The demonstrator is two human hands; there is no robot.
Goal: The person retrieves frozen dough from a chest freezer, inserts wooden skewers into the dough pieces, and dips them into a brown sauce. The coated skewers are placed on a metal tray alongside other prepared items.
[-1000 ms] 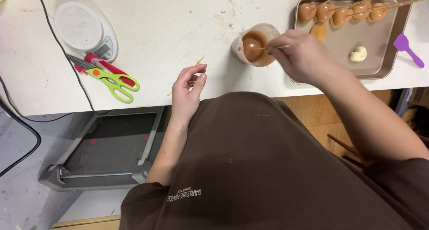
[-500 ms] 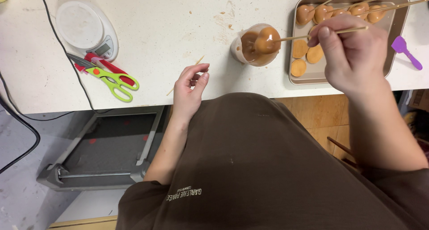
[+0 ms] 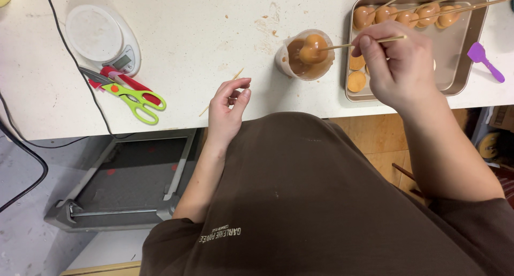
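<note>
My right hand [image 3: 399,67] pinches a thin wooden skewer [image 3: 350,44] whose tip carries caramel-coated balls [image 3: 311,49] over a small cup of brown caramel [image 3: 300,59]. The hand hovers above the near end of a metal baking tray [image 3: 463,67] that holds several coated skewers [image 3: 423,13] along its far side and a few orange pieces [image 3: 356,81] near my hand. My left hand [image 3: 227,110] rests at the counter's front edge, fingers loosely curled around a bare wooden skewer [image 3: 237,74] lying on the counter.
A white kitchen scale [image 3: 101,37] sits at the far left with red and green scissors [image 3: 128,94] beside it. A purple spatula [image 3: 484,61] lies right of the tray. A black cable [image 3: 69,61] crosses the counter. Below the edge is a grey metal frame [image 3: 118,195].
My right hand has moved from the cup back over the tray, lifting the skewer so the coated balls are raised out of the caramel. The left hand has barely moved.
</note>
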